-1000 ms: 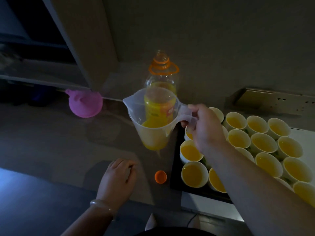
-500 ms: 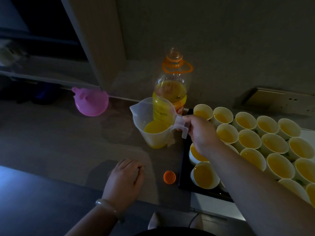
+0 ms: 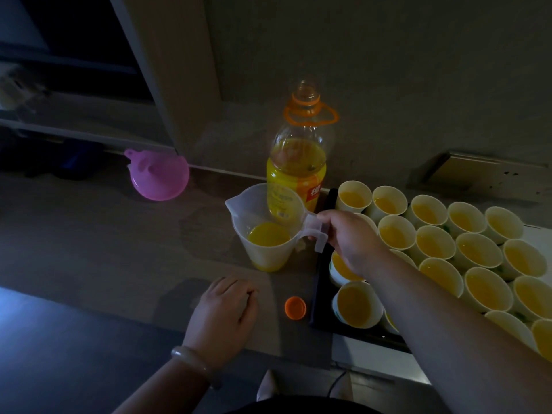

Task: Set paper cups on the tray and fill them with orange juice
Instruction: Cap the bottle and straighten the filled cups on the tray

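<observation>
**Jug upright beside a tray of filled cups**

The right hand (image 3: pixel 349 240) has its thumb and curled fingers closed on the flat handle of a translucent plastic jug (image 3: pixel 265 234). The jug is a tapered beaker with a pouring lip, and it stands upright on the matte grey counter (image 3: pixel 104 234). A shallow pool of orange juice covers its bottom.

At 12 o'clock from the jug, just behind it, stands a clear ribbed bottle (image 3: pixel 298 162). It is uncapped and about half full, with an orange carrying loop at its neck. Its round orange cap (image 3: pixel 295 307) lies at 6 o'clock from the jug, near the edge of the tray.

The black tray (image 3: pixel 321 264) sits at 3 o'clock from the jug. It is packed with round white paper cups (image 3: pixel 358 303) in close rows, rims touching, and every cup whose inside shows holds juice.

The left hand (image 3: pixel 224 315) rests knuckles-up on the counter at 7 o'clock from the jug. Its fingers are loosely bent and hold nothing, and a smooth pale bangle (image 3: pixel 191 358) circles the wrist.

A glossy pink funnel (image 3: pixel 159 177) lies tipped at 10 o'clock.
</observation>
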A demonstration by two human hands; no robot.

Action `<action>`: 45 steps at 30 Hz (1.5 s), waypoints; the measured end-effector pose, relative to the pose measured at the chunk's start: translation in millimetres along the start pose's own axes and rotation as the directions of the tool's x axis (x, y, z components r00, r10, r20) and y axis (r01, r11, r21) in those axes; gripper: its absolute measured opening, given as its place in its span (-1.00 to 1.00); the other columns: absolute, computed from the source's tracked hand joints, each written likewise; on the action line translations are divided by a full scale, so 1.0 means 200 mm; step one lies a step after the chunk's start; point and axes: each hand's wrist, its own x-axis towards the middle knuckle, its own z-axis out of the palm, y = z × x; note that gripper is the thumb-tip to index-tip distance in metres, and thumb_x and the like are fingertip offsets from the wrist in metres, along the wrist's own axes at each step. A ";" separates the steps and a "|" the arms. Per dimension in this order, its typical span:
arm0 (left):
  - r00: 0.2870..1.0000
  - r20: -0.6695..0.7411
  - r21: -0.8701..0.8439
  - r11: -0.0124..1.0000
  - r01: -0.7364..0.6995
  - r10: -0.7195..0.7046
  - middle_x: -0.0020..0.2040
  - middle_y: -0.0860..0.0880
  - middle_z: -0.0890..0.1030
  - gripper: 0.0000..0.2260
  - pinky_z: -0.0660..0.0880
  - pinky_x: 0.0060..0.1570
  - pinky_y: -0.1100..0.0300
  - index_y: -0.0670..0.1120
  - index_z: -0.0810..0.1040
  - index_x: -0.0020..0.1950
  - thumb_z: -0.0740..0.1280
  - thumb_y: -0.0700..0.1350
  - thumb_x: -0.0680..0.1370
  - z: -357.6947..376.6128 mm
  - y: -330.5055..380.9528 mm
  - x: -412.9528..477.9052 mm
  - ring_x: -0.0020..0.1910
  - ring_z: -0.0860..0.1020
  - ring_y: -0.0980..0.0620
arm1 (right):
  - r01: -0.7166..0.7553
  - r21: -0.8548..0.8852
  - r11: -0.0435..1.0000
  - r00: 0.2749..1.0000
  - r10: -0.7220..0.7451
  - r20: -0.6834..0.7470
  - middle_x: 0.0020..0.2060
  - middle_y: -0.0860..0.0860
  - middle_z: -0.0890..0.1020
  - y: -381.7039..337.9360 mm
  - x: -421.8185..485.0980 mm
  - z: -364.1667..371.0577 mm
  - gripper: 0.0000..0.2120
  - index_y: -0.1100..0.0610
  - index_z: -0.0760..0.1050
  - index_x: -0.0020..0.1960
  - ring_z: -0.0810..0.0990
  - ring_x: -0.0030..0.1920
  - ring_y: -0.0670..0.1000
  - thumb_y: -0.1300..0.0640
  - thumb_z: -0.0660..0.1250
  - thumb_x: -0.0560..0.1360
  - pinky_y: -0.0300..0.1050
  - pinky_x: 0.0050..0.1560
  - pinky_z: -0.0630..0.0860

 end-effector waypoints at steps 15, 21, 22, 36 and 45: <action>0.909 0.412 0.150 0.989 -0.003 -0.059 0.34 0.13 0.38 -0.54 0.41 0.23 0.09 0.13 0.40 0.37 0.16 0.23 0.50 0.17 0.07 -0.04 0.30 0.38 0.04 | 0.327 -0.106 0.939 0.891 -0.344 -0.296 -0.20 -0.07 0.61 -0.07 -0.18 -0.14 -0.86 0.01 0.59 -0.14 0.55 -0.11 -0.14 0.11 0.27 0.54 -0.22 -0.10 0.44; 0.832 0.552 0.281 0.952 -0.120 -0.058 0.48 0.05 0.13 -0.53 0.21 0.37 0.09 0.09 0.18 0.50 0.16 0.08 0.60 0.26 0.15 0.05 0.44 0.15 0.00 | 0.265 -0.074 0.961 0.911 -0.275 -0.308 -0.12 0.10 0.64 -0.02 -0.19 -0.15 -0.86 0.01 0.60 -0.17 0.56 -0.09 -0.05 0.09 0.31 0.53 -0.17 -0.09 0.44; 0.826 0.561 0.290 0.948 -0.130 -0.059 0.47 0.05 0.15 -0.53 0.22 0.36 0.09 0.09 0.18 0.50 0.16 0.06 0.60 0.27 0.15 0.06 0.43 0.16 -0.01 | 0.254 -0.068 0.965 0.917 -0.262 -0.300 -0.15 0.05 0.64 -0.01 -0.20 -0.15 -0.86 0.00 0.60 -0.17 0.55 -0.10 -0.08 0.10 0.31 0.53 -0.22 -0.11 0.42; 0.888 0.459 0.126 0.991 -0.045 -0.018 0.33 0.10 0.33 -0.56 0.36 0.27 0.25 0.08 0.34 0.42 0.26 0.10 0.55 0.29 0.11 0.08 0.28 0.34 0.13 | 0.328 -0.057 0.943 0.902 -0.331 -0.278 -0.26 -0.12 0.64 -0.03 -0.21 -0.17 -0.85 -0.03 0.60 -0.13 0.55 -0.23 -0.27 0.18 0.32 0.52 -0.43 -0.21 0.43; 0.998 -0.020 -0.590 0.807 0.038 -0.062 0.03 0.10 0.60 -0.66 0.55 0.00 0.24 0.13 0.52 0.15 0.41 0.08 0.39 0.01 0.51 0.21 0.02 0.60 0.05 | 0.614 0.082 0.785 0.772 -0.619 0.143 0.02 0.10 0.61 -0.16 -0.32 -0.24 -0.71 0.05 0.57 0.11 0.57 0.02 0.04 0.04 0.33 0.40 -0.15 0.02 0.52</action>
